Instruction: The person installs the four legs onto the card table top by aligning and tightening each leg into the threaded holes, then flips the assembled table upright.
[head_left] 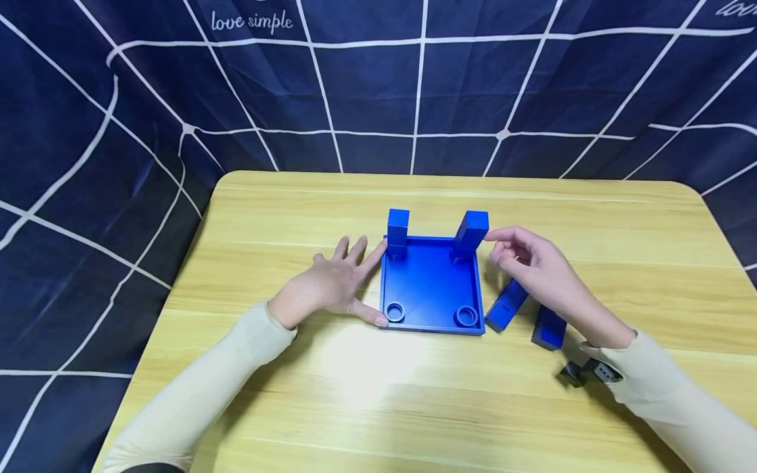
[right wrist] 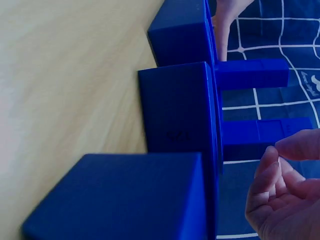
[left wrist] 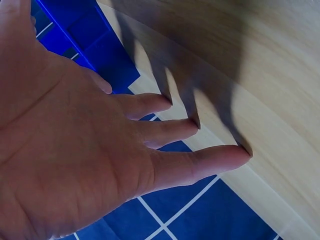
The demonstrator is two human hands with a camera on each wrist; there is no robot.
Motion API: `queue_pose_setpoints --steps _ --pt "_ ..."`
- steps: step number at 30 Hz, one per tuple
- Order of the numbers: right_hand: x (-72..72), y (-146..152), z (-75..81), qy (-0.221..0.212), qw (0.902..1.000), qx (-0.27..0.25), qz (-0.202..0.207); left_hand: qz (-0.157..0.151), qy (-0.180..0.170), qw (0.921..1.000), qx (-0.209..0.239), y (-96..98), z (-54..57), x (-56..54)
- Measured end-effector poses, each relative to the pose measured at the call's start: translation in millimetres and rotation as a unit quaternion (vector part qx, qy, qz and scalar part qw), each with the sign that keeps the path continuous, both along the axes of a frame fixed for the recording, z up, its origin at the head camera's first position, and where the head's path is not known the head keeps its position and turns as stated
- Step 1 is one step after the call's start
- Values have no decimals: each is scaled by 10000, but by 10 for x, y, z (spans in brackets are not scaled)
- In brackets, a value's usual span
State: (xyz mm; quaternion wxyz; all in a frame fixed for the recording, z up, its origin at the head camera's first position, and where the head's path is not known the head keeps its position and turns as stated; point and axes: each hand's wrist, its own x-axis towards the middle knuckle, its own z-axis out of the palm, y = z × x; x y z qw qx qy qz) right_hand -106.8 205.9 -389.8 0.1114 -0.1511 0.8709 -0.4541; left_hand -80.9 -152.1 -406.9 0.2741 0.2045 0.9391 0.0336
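Observation:
A square blue tray point(head_left: 434, 282) with a low rim lies on the table. Two rectangular blue posts stand upright at its far corners, the left post point(head_left: 398, 231) and the right post point(head_left: 472, 231). Round raised sockets point(head_left: 394, 311) mark the two near corners. My left hand point(head_left: 331, 282) is spread flat beside the tray, its thumb and index finger touching the left rim. My right hand point(head_left: 535, 263) is at the right post, fingers loosely bent and holding nothing; the index fingertip is at the post's side, whether touching I cannot tell.
Two loose blue blocks lie right of the tray: one block point(head_left: 506, 307) close to the rim, another block point(head_left: 550, 327) under the right wrist. A black wrist device point(head_left: 591, 372) hangs at the right sleeve. Dark blue checked cloth point(head_left: 378, 85) rises behind the wooden table point(head_left: 296, 407).

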Motion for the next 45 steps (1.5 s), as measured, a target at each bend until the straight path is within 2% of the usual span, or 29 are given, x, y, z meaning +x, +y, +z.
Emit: queue_pose_setpoints --steps 9,16,21,26,36,39,45 --pt "160 234 5 373 9987 291 -194 -5 -48 10000 -10 28 9 1" --pt "273 386 7 425 9984 317 -194 6 -64 10000 6 22 -1 -2" --pt "317 507 7 591 9975 389 70 -17 -3 10000 -3 -2 -10 6" --pt "361 648 3 740 9958 210 502 -19 -7 10000 21 -2 -3 4" --pt "419 901 -99 1217 9838 277 1287 -29 -2 10000 46 -8 -9 -1" --pt "431 989 -121 1128 9808 344 1552 -35 23 10000 41 -11 -6 0" --pt "463 1144 -188 637 9836 385 1644 -26 -13 10000 77 -19 -12 -1"
